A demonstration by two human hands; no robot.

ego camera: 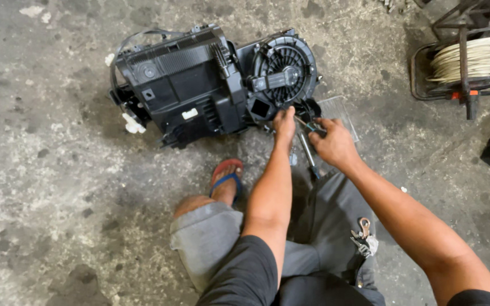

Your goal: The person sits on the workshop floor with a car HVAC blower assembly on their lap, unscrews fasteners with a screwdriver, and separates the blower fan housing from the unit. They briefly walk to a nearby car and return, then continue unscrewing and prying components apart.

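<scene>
- While the person crouches on the stained concrete floor (46, 215), the left hand (284, 126) rests on the lower edge of a black plastic blower housing (199, 85), fingers curled against it near the round fan cage (286, 67).
- Just beside it, the right hand (332, 143) is closed around a slim tool (308, 148) whose metal shaft slants down toward the knees; its tip is hidden between the hands.
- The housing lies on the floor straight ahead of the person, white clips showing on its left side.
- A red and blue sandal (226, 177) sits below the housing.
- A bunch of keys (363, 238) hangs at the grey shorts.
- A reel of pale cable (465, 61) stands well apart at the upper right.
</scene>
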